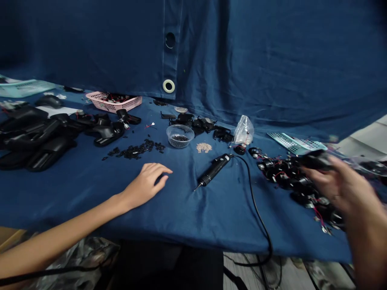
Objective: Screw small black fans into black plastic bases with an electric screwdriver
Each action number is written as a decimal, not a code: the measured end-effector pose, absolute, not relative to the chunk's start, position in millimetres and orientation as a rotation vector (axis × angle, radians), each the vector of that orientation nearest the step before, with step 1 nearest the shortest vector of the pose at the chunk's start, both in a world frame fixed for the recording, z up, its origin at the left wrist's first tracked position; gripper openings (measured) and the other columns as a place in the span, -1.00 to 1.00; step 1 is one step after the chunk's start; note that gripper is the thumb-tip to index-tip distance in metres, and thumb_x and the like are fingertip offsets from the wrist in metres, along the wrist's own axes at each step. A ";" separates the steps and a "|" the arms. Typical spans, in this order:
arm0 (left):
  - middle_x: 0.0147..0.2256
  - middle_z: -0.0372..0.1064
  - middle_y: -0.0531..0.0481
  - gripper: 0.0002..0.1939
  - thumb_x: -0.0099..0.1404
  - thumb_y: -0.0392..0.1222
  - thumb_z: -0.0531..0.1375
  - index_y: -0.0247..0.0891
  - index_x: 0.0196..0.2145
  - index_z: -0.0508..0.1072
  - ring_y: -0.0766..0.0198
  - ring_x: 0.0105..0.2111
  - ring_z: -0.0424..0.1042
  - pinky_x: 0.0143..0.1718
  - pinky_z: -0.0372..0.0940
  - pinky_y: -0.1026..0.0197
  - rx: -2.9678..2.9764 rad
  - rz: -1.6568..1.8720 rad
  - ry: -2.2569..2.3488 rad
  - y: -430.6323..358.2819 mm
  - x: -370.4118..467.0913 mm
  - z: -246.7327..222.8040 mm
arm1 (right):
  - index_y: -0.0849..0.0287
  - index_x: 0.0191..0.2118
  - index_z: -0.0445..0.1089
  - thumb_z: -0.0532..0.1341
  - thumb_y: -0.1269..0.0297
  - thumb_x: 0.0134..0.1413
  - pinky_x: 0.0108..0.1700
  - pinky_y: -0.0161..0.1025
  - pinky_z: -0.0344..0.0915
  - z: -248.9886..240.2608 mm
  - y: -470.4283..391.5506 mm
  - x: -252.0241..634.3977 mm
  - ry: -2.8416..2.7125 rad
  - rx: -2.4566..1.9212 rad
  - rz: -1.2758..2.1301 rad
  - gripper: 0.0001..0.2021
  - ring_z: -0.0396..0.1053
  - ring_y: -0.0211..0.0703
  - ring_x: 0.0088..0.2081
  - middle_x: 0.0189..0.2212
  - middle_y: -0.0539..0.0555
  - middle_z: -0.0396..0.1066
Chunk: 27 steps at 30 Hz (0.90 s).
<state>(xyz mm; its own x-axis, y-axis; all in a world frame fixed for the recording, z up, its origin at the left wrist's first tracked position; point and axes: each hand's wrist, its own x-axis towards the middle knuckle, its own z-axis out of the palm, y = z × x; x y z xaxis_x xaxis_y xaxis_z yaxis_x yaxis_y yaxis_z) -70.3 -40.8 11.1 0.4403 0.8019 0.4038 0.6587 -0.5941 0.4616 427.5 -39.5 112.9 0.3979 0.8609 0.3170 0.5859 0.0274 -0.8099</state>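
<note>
My left hand (148, 182) rests on the blue cloth with its fingers apart and nothing in them. At the right, my right hand (341, 181), blurred, grips a black part (317, 160) above a pile of round black parts with red wires (284, 173). Between the hands lies a black electric screwdriver (214, 169), its tip pointing down and left. Beyond my left hand are small black pieces (136, 150), a clear round bowl (180, 136) with dark bits inside, and a heap of tiny screws (204, 147).
Black housings (48, 137) are piled at the left. A pink basket (113, 105) stands at the back. Black brackets (196, 123), a clear bag (244, 131) and a light-blue basket (298, 143) lie farther right. The screwdriver's cable (254, 201) runs over the front edge.
</note>
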 end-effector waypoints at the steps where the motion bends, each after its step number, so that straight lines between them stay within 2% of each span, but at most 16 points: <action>1: -0.08 0.42 -0.03 -0.80 0.44 -0.15 0.00 -0.11 -0.03 0.33 0.13 -0.02 0.37 0.11 0.16 -0.03 2.478 0.925 1.199 -44.8 -57.1 17.2 | 0.26 0.24 0.17 0.16 0.15 0.21 -0.33 -0.31 0.37 111.0 -40.3 394.4 -1.113 -1.566 0.620 -0.46 0.53 -0.10 -0.26 -0.11 0.37 0.44; 2: -0.06 0.41 -0.04 -0.78 0.44 -0.16 0.03 -0.10 0.01 0.30 0.13 -0.01 0.37 0.10 0.18 -0.02 2.491 0.974 1.130 -48.9 -43.8 23.1 | 0.06 0.32 0.05 0.20 0.14 0.18 -0.20 -0.25 0.41 108.2 -41.4 360.9 -1.017 -1.461 0.831 -0.38 0.53 -0.13 -0.21 -0.03 0.27 0.43; 4: 0.02 0.34 -0.09 -0.65 0.41 -0.11 0.10 -0.08 0.12 0.20 0.11 0.06 0.33 0.10 0.22 -0.01 2.496 1.079 1.020 -55.8 -18.8 32.7 | -0.18 0.32 0.03 0.26 0.18 0.13 -0.03 -0.12 0.42 99.2 -44.3 300.0 -1.027 -1.265 1.130 -0.33 0.51 -0.15 -0.13 0.01 0.09 0.43; 5: 0.07 0.28 -0.13 -0.54 0.39 -0.06 0.14 -0.05 0.18 0.13 0.09 0.10 0.29 0.11 0.23 -0.03 2.492 1.117 0.983 -58.3 -8.3 36.0 | -0.18 0.27 0.13 0.29 0.22 0.09 -0.02 -0.09 0.43 93.1 -46.1 275.0 -1.052 -1.202 1.252 -0.37 0.50 -0.15 -0.11 -0.02 0.05 0.45; 7: 0.16 0.17 -0.18 -0.32 0.31 0.05 0.22 -0.01 0.26 0.00 0.02 0.18 0.21 0.15 0.22 -0.09 2.486 1.160 0.947 -61.0 7.3 38.8 | 0.03 0.08 0.37 0.30 0.19 0.07 -0.01 -0.09 0.46 79.8 -50.1 238.1 -1.097 -1.166 1.447 -0.58 0.49 -0.11 -0.08 -0.06 0.09 0.47; 10: 0.17 0.16 -0.18 -0.17 0.22 0.11 0.28 0.03 0.29 -0.07 -0.02 0.18 0.20 0.13 0.24 -0.14 2.496 1.138 0.947 -61.4 17.2 35.9 | 0.16 -0.11 0.47 0.30 0.14 0.07 -0.01 -0.12 0.48 63.8 -55.2 209.5 -1.152 -1.136 1.545 -0.71 0.46 -0.08 -0.03 -0.07 0.11 0.46; 13: 0.08 0.24 -0.14 -0.31 0.28 0.00 0.25 0.02 0.25 0.00 0.01 0.10 0.28 0.07 0.29 -0.12 2.472 1.133 1.011 -61.7 16.4 32.0 | 0.18 -0.13 0.47 0.28 0.08 0.09 -0.02 -0.15 0.48 59.1 -58.3 198.8 -1.234 -1.143 1.541 -0.69 0.43 -0.08 0.00 -0.08 0.11 0.46; 16: 0.14 0.16 -0.19 -0.45 0.31 -0.11 0.24 -0.05 0.17 0.12 0.01 0.16 0.21 0.14 0.24 -0.12 2.470 1.181 1.083 -62.7 12.3 34.4 | 0.15 -0.08 0.47 0.27 0.07 0.09 0.00 -0.16 0.47 63.3 -61.1 196.4 -1.309 -1.175 1.538 -0.66 0.41 -0.09 0.03 -0.05 0.09 0.45; 18: 0.17 0.14 -0.19 -0.49 0.31 -0.18 0.23 -0.10 0.14 0.14 0.03 0.19 0.17 0.17 0.20 -0.09 2.513 1.161 1.051 -63.0 9.4 39.2 | 0.14 -0.03 0.46 0.25 0.03 0.12 0.03 -0.16 0.45 67.2 -62.9 197.7 -1.331 -1.177 1.549 -0.62 0.40 -0.10 0.03 -0.01 0.09 0.43; 20: 0.14 0.21 -0.16 -0.50 0.31 -0.26 0.20 -0.14 0.15 0.15 0.06 0.16 0.21 0.14 0.20 -0.06 2.532 1.126 1.008 -62.9 6.8 44.3 | 0.17 0.00 0.44 0.20 -0.04 0.15 0.04 -0.14 0.44 69.7 -63.8 201.2 -1.336 -1.169 1.575 -0.56 0.41 -0.12 0.00 -0.01 0.13 0.42; 24: 0.04 0.30 -0.14 -0.54 0.27 -0.25 0.22 -0.22 0.10 0.26 0.08 0.05 0.30 0.10 0.22 -0.01 2.350 1.164 0.998 -61.5 2.9 48.3 | 0.28 -0.02 0.43 0.02 -0.23 0.17 -0.03 -0.04 0.43 67.0 -62.9 215.2 -1.498 -1.206 1.534 -0.37 0.43 -0.10 -0.19 -0.19 0.20 0.44; 26: 0.03 0.32 -0.11 -0.60 0.30 -0.20 0.20 -0.21 0.08 0.30 0.12 0.04 0.33 0.11 0.23 0.05 2.112 1.168 0.969 -60.2 2.7 46.5 | 0.24 -0.02 0.42 -0.07 -0.27 0.18 0.10 -0.01 0.32 62.5 -63.1 223.4 -1.706 -1.226 1.347 -0.32 0.40 -0.08 -0.10 -0.13 0.21 0.41; 27: 0.03 0.33 -0.10 -0.63 0.32 -0.17 0.18 -0.21 0.07 0.31 0.13 0.04 0.34 0.10 0.24 0.07 1.968 1.158 0.943 -59.4 3.4 44.9 | 0.21 0.01 0.40 -0.06 -0.27 0.18 0.19 -0.03 0.24 60.0 -63.9 226.6 -1.799 -1.210 1.262 -0.35 0.36 -0.08 -0.01 -0.05 0.20 0.38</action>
<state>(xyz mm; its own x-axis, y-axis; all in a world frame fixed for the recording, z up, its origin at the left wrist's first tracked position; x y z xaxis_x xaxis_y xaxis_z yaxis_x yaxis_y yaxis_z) 3.4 -59.4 44.9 0.3485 0.8336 0.4285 0.2507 -0.5234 0.8144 226.6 -63.9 60.0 -0.3861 0.9224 -0.0141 0.3271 0.1226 -0.9370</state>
